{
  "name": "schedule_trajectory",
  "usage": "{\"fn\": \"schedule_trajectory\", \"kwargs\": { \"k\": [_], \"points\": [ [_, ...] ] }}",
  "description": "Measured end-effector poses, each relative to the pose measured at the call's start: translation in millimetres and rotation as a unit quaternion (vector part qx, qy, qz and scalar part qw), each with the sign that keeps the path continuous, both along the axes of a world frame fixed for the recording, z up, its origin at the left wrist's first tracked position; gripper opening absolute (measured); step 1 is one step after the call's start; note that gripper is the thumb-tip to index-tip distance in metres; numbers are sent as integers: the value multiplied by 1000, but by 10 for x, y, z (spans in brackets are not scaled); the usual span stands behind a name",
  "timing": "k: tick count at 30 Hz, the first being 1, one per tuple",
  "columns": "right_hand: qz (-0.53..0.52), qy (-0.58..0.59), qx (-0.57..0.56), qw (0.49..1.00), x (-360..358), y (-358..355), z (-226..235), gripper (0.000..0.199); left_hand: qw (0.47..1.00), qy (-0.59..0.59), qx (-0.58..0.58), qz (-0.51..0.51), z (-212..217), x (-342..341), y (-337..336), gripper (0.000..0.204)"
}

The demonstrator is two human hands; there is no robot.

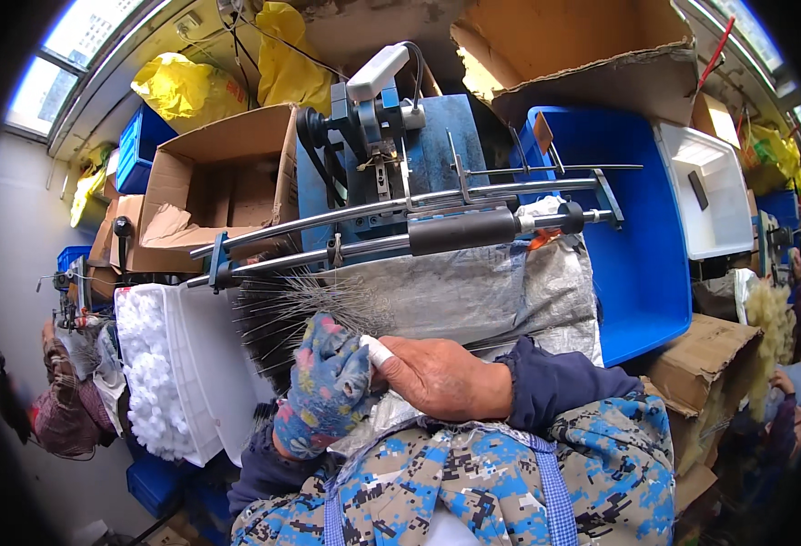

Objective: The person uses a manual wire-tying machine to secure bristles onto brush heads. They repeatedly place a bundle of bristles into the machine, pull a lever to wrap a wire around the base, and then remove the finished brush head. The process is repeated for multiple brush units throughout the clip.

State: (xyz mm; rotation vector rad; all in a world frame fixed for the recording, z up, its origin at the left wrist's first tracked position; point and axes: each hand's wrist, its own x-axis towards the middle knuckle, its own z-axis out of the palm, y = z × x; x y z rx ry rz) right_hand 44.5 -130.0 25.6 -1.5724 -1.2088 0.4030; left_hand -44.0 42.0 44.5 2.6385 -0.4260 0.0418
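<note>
My left hand (323, 387), in a blue floral cloth glove, is curled closed in front of my body; what it may hold is hidden. Against it rests my right hand (446, 378), bare, fingers bent inward and a white wrap around one digit. Its fingertips are hidden behind the glove. A spread bundle of thin metal wires (328, 305) lies just beyond the glove, over a dark surface. Past the wires stands a blue bench machine (451, 136) with metal rails and a dark roller (462, 231). A silvery-white sheet (460, 287) lies under the roller.
White fluffy pieces (155, 378) fill a white bin at the left. An open cardboard box (218, 182) stands behind it. A large blue tub (642, 300) is at right, beside a white tray (714, 209) and a cardboard box (705, 355). Other people sit at both far sides.
</note>
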Motion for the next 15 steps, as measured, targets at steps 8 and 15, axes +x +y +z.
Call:
{"fn": "schedule_trajectory", "kwargs": {
  "k": [8, 15],
  "points": [
    [-256, -308, -134, 907, 1266, -148, 86, 13, 932, 67, 258, 244, 139, 0, 690, 45],
    [-297, -409, -298, 810, 2047, 366, -346, 10, 948, 9, 267, 176, -87, -70, 873, 49]
  ]
}}
